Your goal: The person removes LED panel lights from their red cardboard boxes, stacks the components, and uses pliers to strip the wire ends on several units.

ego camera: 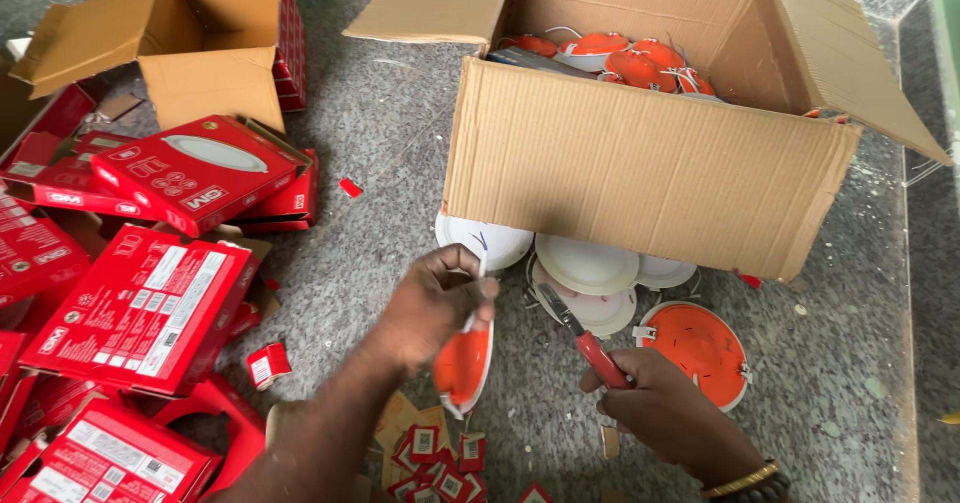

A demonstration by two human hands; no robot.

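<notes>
The left hand [435, 303] grips an orange-backed lamp [462, 368] on edge above the floor [400, 143]; the right hand [670, 408] holds red-handled pliers [585, 338], tips seemingly near its wires, before a carton [640, 173].

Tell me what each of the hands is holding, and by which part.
The left hand holds a round orange-backed light by its upper edge and wires. The right hand grips red-handled cutters by the handles.

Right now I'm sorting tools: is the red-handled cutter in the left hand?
No, the right hand grips the red-handled cutter, while the left hand holds a round orange-backed lamp.
</notes>
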